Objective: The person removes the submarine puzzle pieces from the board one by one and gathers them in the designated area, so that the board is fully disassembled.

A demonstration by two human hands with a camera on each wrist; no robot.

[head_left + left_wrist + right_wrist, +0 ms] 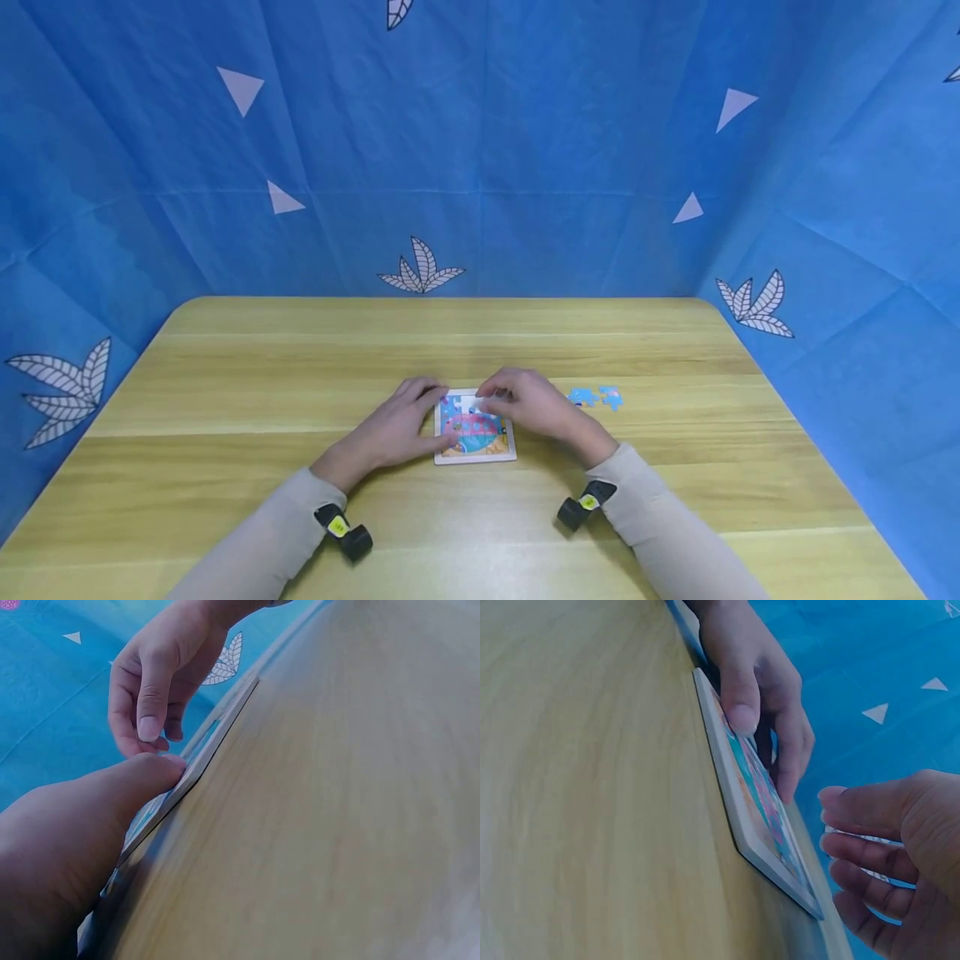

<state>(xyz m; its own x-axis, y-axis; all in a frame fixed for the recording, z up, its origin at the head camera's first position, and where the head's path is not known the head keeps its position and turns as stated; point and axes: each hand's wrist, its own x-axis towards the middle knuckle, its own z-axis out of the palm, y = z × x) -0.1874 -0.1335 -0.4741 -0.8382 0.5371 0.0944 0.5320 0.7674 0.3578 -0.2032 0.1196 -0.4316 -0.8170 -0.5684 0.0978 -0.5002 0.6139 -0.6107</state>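
A jigsaw puzzle with a pink and teal picture lies in a flat white-edged tray. My left hand spans the tray's left side. Its thumb rests on the picture, and its fingers reach the far left corner. In the right wrist view, that left hand has a straight thumb. Over the upper right of the puzzle is my right hand, thumb and forefinger close together. The left wrist view shows this right hand from across the tray. Whether a small piece sits between its fingertips is hidden.
Loose blue jigsaw pieces lie on the table right of the tray, one partly behind my right hand. The light wooden table meets a blue patterned cloth at its back and sides. Each wrist carries a small black camera.
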